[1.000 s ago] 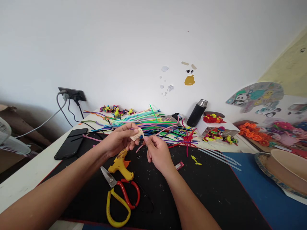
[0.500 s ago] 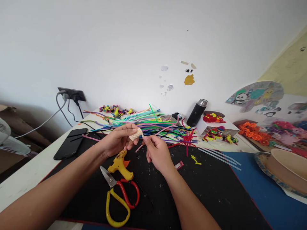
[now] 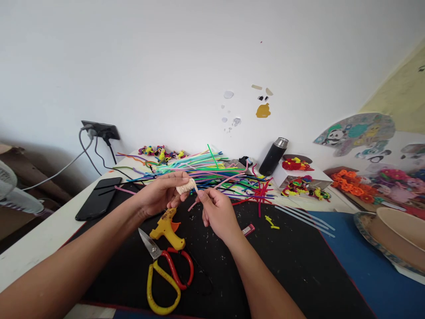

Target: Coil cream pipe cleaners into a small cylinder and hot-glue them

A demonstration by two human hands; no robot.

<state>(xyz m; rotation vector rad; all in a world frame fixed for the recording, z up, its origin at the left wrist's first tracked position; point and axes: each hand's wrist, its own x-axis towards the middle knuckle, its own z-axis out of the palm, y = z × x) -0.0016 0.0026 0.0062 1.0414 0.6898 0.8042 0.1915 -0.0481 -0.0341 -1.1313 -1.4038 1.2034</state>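
A small cream-coloured coil (image 3: 186, 188) is pinched between the thumb and fingers of my left hand (image 3: 163, 191). From its right side a short cream strand (image 3: 195, 187) runs to my right hand (image 3: 216, 210), whose thumb and forefinger are closed on its end. Both hands are above the black mat (image 3: 279, 266), close together. Below my left hand lies a yellow glue gun (image 3: 170, 230), with scissors (image 3: 166, 270) with one red and one yellow handle nearer the front.
A pile of coloured pipe cleaners (image 3: 199, 166) spreads behind my hands. A black phone (image 3: 98, 198) lies at the left. A black flask (image 3: 274, 156), glue sticks (image 3: 303, 217) and a bowl (image 3: 403, 230) are on the right.
The coil has turned and shifted slightly left in my left hand, so more of its wound side shows. My right hand has hardly moved.
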